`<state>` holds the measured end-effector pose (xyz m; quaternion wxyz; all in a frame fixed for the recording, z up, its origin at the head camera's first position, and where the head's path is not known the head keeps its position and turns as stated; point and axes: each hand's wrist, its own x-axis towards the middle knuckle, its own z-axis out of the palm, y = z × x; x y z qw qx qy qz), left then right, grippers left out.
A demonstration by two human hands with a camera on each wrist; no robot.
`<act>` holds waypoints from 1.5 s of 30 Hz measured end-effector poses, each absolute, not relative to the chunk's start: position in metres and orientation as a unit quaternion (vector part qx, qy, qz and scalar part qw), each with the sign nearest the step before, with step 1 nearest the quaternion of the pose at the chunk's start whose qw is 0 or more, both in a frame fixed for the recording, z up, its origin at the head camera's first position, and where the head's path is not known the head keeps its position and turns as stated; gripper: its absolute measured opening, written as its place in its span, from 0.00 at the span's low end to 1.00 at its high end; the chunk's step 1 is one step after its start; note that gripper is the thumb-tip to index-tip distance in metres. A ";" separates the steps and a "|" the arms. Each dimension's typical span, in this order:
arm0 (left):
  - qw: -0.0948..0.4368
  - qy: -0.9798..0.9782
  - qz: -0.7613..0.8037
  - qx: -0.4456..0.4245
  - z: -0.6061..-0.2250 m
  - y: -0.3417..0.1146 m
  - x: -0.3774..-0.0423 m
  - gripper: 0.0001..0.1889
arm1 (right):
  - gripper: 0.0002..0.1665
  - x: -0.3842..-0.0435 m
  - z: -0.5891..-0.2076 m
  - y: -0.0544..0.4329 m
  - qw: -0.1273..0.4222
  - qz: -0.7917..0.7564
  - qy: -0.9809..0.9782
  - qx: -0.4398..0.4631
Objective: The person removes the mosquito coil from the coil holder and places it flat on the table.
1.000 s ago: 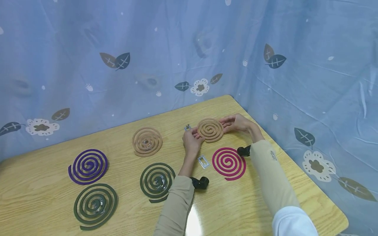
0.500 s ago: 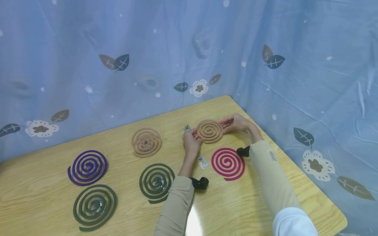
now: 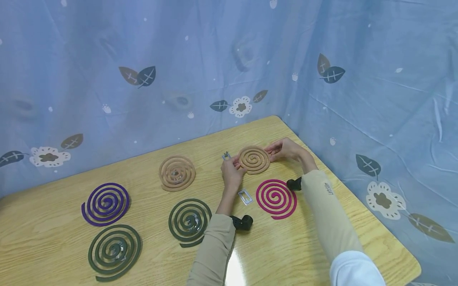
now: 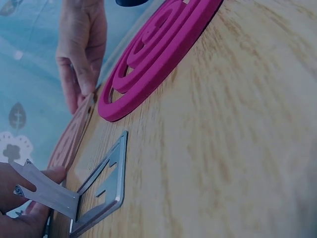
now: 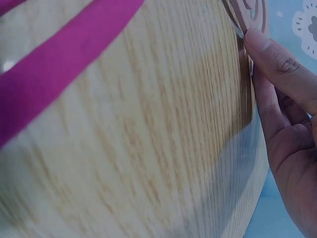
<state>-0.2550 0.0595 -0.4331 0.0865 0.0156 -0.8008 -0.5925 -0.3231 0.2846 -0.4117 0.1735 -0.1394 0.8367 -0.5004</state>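
A tan mosquito coil (image 3: 254,159) lies roughly level between my hands at the back right of the table. My left hand (image 3: 233,171) pinches its left edge, and my right hand (image 3: 286,150) pinches its right edge with thumb and fingers. In the right wrist view the thumb (image 5: 277,59) presses on the coil's rim. A pink coil (image 3: 276,199) lies just in front of them. Beside the left wrist is a small metal coil stand (image 3: 245,196), its prong bent up in the left wrist view. Another metal stand (image 3: 226,155) sits behind the left hand, partly covered.
To the left lie a second tan coil (image 3: 177,173), a purple coil (image 3: 105,204) and two dark green coils, one nearer (image 3: 115,253) and one by the left sleeve (image 3: 190,222). A blue curtain (image 3: 186,71) hangs behind and to the right of the wooden table (image 3: 286,246).
The whole head view shifts very slightly. Both hands keep hold of the tan coil, which stays in nearly the same place; nothing else has visibly moved.
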 end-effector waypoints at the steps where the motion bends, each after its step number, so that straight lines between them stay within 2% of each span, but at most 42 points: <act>1: 0.084 -0.802 -0.591 0.016 -0.433 0.060 -0.255 0.24 | 0.23 -0.323 -0.411 0.285 0.173 -0.499 0.837 -0.138; 15: 0.059 -0.821 -0.568 0.016 -0.431 0.061 -0.253 0.23 | 0.21 -0.322 -0.413 0.284 0.174 -0.498 0.838 -0.140; 23: 0.079 -0.828 -0.556 0.002 -0.428 0.056 -0.252 0.21 | 0.22 -0.322 -0.412 0.279 0.177 -0.495 0.840 -0.134; 29: 0.078 -0.827 -0.557 -0.020 -0.425 0.056 -0.250 0.21 | 0.24 -0.316 -0.411 0.285 0.135 -0.514 0.839 -0.116; 36: 0.113 -0.811 -0.569 -0.081 -0.406 0.050 -0.239 0.18 | 0.26 -0.297 -0.402 0.283 0.091 -0.595 0.787 -0.134; 40: 0.079 -0.796 -0.592 -0.098 -0.381 0.044 -0.225 0.19 | 0.25 -0.280 -0.392 0.270 0.073 -0.648 0.745 -0.144; 45: 0.047 -0.788 -0.603 -0.119 -0.364 0.029 -0.206 0.19 | 0.23 -0.239 -0.385 0.252 0.060 -0.673 0.719 -0.160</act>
